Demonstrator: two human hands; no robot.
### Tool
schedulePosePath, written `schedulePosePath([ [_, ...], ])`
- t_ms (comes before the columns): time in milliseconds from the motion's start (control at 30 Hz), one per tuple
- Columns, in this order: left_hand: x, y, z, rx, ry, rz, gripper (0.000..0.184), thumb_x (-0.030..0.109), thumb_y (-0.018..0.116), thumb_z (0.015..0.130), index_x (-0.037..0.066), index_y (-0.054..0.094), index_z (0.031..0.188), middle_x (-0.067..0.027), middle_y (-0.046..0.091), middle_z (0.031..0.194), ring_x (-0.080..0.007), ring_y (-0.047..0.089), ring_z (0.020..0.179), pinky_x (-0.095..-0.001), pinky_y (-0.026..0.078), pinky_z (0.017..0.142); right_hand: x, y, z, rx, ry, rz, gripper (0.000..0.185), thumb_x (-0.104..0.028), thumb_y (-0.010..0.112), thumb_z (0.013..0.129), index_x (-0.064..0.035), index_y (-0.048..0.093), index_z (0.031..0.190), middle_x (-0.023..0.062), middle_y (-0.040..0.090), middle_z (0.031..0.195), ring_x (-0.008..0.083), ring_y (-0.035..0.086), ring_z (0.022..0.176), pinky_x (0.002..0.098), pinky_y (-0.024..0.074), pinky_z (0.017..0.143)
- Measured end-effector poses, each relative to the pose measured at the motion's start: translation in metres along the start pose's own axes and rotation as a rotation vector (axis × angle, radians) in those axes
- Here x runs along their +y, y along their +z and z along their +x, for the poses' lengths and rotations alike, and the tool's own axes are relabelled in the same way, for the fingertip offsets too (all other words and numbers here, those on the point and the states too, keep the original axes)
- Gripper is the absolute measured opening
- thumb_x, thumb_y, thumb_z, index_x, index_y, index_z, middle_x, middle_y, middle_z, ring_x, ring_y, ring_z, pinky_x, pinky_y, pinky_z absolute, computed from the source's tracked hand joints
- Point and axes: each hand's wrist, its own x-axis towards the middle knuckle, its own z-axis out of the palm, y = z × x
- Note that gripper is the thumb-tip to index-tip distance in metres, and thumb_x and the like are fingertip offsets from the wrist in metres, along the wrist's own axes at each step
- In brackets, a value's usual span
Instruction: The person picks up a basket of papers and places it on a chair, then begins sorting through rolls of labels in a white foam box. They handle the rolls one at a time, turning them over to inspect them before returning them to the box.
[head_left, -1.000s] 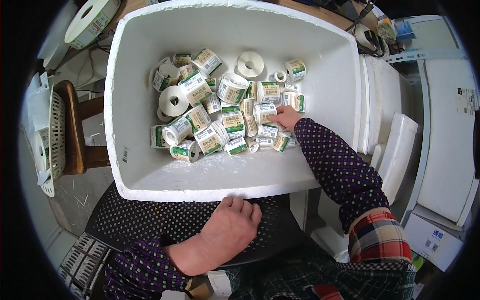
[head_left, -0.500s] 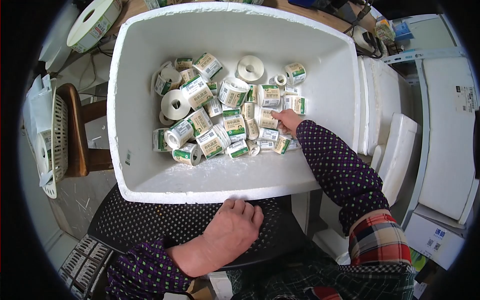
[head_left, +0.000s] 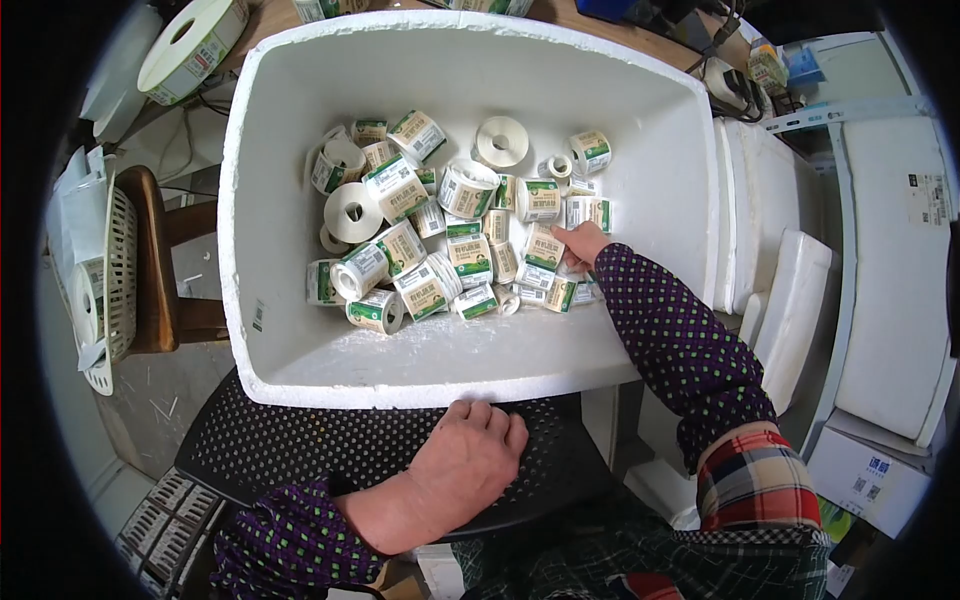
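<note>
while the bare left hand (head_left: 466, 452) rests at a white foam box's (head_left: 340, 396) near rim, fingers bent together, grip hidden, a beige, green and white cylindrical label roll (head_left: 541, 252) tilts among similar rolls (head_left: 470, 256), clamped in the bare right hand's (head_left: 584, 246) fingers.

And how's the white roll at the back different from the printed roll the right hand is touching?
The white roll shows its round face and hole; the printed roll shows its tan and green label side. The right hand is on the printed roll but away from the white roll. Both are in the foam box.
</note>
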Motion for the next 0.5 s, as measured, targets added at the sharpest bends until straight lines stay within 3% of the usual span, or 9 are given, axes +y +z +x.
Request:
schedulePosePath([
  [67, -0.001, 0.000, 0.000, 0.006, 0.001, 0.011, 0.039, 0.014, 0.054, 0.078, -0.005, 0.059, 0.112, -0.0130, 0.060, 0.089, -0.0258, 0.058, 0.085, -0.0345, 0.047, 0.076, -0.008, -0.007, -0.002, -0.029, -0.004, -0.135, 0.050, -0.038, 0.068, 0.084, 0.0097, 0.061, 0.071, 0.0112, 0.060, 0.056, 0.0164, 0.054, 0.039, 0.0291, 0.0458, 0.036],
  [233, -0.001, 0.001, 0.000, 0.014, 0.006, 0.013, 0.040, 0.014, 0.054, 0.078, -0.004, 0.059, 0.113, -0.0130, 0.060, 0.090, -0.0262, 0.058, 0.086, -0.0342, 0.047, 0.077, -0.032, -0.008, -0.020, 0.001, -0.044, -0.367, 0.051, -0.036, 0.069, 0.083, 0.0126, 0.059, 0.072, 0.0141, 0.061, 0.056, 0.0190, 0.058, 0.039, 0.0313, 0.0456, 0.033],
  [333, 0.000, 0.000, 0.000, 0.006, 0.000, 0.001, 0.039, 0.014, 0.054, 0.078, -0.004, 0.059, 0.112, -0.0129, 0.060, 0.090, -0.0262, 0.058, 0.086, -0.0344, 0.047, 0.077, -0.037, -0.011, -0.021, 0.027, -0.093, -0.477, 0.048, -0.037, 0.067, 0.083, 0.0106, 0.061, 0.075, 0.0168, 0.064, 0.060, 0.0242, 0.065, 0.051, 0.0367, 0.0516, 0.044],
  [400, 0.000, 0.000, 0.001, 0.000, -0.005, 0.001, 0.039, 0.014, 0.054, 0.078, -0.004, 0.059, 0.112, -0.0129, 0.060, 0.090, -0.0263, 0.058, 0.087, -0.0346, 0.047, 0.077, -0.039, -0.007, -0.021, 0.292, -0.387, -0.782, 0.042, -0.039, 0.066, 0.083, 0.0031, 0.065, 0.091, 0.0179, 0.066, 0.077, 0.0300, 0.067, 0.067, 0.0421, 0.0551, 0.062],
  [433, 0.000, 0.000, 0.001, -0.009, -0.011, -0.002, 0.039, 0.014, 0.054, 0.078, -0.004, 0.059, 0.112, -0.0129, 0.060, 0.090, -0.0263, 0.058, 0.087, -0.0347, 0.047, 0.077, -0.041, -0.002, -0.024, 0.292, -0.389, -0.785, 0.042, -0.039, 0.066, 0.083, 0.0031, 0.065, 0.091, 0.0179, 0.066, 0.077, 0.0300, 0.067, 0.067, 0.0421, 0.0551, 0.062],
  [500, 0.002, -0.002, 0.001, -0.021, -0.016, -0.001, 0.039, 0.014, 0.054, 0.078, -0.004, 0.059, 0.112, -0.0130, 0.060, 0.090, -0.0265, 0.058, 0.087, -0.0349, 0.047, 0.077, -0.047, 0.009, -0.030, 0.561, -0.672, -0.723, 0.041, -0.041, 0.066, 0.081, -0.0088, 0.064, 0.106, 0.0171, 0.063, 0.096, 0.0335, 0.066, 0.081, 0.0455, 0.0532, 0.072],
])
